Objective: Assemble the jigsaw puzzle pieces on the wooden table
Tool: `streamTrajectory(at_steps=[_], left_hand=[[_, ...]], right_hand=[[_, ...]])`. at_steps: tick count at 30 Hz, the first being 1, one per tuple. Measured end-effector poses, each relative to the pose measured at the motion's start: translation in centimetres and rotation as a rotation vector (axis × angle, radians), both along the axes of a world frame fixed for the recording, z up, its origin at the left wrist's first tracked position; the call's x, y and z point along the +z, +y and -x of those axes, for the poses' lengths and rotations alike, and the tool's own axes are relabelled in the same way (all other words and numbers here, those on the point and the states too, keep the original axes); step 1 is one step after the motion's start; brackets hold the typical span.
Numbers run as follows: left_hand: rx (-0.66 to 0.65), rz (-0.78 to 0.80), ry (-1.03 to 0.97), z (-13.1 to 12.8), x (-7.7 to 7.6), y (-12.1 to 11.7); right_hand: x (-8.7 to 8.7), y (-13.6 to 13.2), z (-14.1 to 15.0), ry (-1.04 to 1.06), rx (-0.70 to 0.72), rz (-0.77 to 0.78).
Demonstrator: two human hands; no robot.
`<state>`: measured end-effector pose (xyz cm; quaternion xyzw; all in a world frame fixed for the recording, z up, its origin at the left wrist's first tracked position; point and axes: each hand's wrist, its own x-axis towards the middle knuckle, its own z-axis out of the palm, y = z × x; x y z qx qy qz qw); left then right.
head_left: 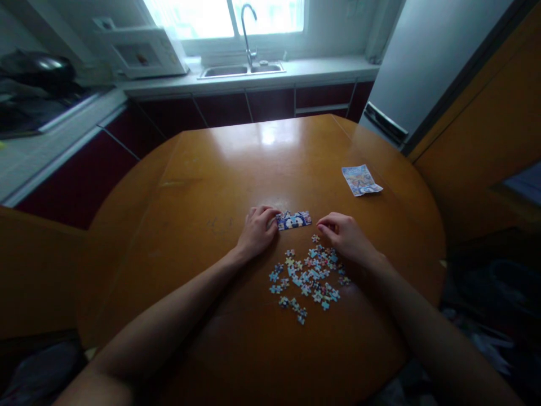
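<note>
At the middle of a brown wooden table point(220, 192), touch the left end of a joined puzzle strip point(294, 220) with the left hand point(256, 230), fingers bent at its edge. Cannot tell whether to call that grip a pinch or only a light press. See the strip lying flat between both hands, printed in dark blue, white and light blue, uneven along the far edge and straight along the near one.

Hold the right hand point(349, 237) just right of the strip, apart from it, with fingers curled and the thumb near the forefinger. Cannot tell whether to call this grip fully closed, nor whether to count a piece within it.

Find loose pieces point(313, 275) scattered nearer the body, many of them pale blue, with a single piece point(315, 238) near the right hand and a small cluster point(295, 304) at the near side.

Farther off to the right on the table, notice a creased picture sheet point(362, 180). Beyond, see dark red cupboards point(270, 105) under a pale worktop point(325, 67), with a sink point(249, 70), a tap point(249, 55) and a white microwave point(141, 55), and above them a bright window point(270, 17). To the left, make out a dark pan point(38, 66) on a stove point(46, 110); to the right, a tall pale fridge point(443, 62).
</note>
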<state>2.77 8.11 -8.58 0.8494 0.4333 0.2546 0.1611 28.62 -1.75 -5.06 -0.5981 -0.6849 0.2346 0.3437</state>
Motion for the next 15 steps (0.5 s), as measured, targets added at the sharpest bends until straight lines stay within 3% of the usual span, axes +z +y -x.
streamTrajectory(at_steps=[15], left_hand=[[0.004,-0.014,-0.012,-0.01,0.02,-0.01]], right_hand=[[-0.09,0.01,0.07,0.015,0.007,-0.010]])
